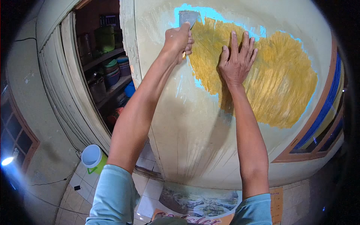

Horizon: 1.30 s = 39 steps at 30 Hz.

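Item 1, far left: a white bucket (92, 155) with a green handle, stood on the tiled floor (80, 195) near an open doorway; behind it, shelves (108, 71) stacked with pots and coloured bowls. Not in use.

Item 2, left hand (178, 37): closed in a fist around the handle of a metal scraper (188, 18), the blade pointed up and laid against the wall (195, 131) at the upper left edge of the bared patch. The blade is seen on the line where pale blue paint (210, 14) borders the exposed surface.

Item 3, scraped patch (277, 86): a broad yellow-ochre area with streaked scrape marks, ringed by a thin blue margin and cream top coat.

Item 4, right hand (236, 62): open, fingers spread, palm pressed flat on the patch just beside the scraper; nothing is held.

Handling note, as a judgement: the blade is best kept at a shallow angle and driven under the paint edge in short strokes, pressure being kept even so the surface beneath is not gouged. The bracing palm is best kept clear of the blade's path.

Item 5, far right: a window frame (322, 123) banded brown and blue.
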### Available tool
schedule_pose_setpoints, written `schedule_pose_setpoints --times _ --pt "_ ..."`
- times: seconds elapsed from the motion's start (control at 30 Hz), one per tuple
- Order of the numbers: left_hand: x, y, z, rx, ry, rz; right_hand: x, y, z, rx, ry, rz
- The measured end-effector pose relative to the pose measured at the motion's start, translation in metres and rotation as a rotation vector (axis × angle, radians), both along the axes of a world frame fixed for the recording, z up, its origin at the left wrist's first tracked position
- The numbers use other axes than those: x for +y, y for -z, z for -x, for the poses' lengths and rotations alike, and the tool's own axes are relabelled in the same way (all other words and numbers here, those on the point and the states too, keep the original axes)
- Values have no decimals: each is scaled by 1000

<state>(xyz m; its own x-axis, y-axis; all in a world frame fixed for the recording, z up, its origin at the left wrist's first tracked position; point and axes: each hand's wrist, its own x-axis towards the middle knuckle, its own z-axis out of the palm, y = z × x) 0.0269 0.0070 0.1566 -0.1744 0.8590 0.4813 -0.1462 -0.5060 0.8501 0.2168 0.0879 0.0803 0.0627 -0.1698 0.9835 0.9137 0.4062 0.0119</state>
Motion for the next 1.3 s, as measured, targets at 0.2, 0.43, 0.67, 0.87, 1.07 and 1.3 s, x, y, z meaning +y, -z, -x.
schedule_pose_setpoints --times 0.2,0.43,0.67,0.87,1.07,1.3 --pt "-10 59 -4 10 34 130 4 0 -10 -3 27 -10" --pt "1 1 15 25 -14 11 3 -1 -3 -2 13 -16" --pt "-8 88 34 5 -68 102 2 1 -3 -4 14 -15" --pt "0 34 47 79 -156 -53 1 0 -3 2 11 -9" --pt "-2 91 34 9 -212 7 1 0 -6 -7 18 -10" --pt "-1 31 33 -61 -195 -81 -1 -2 1 0 -1 -9"
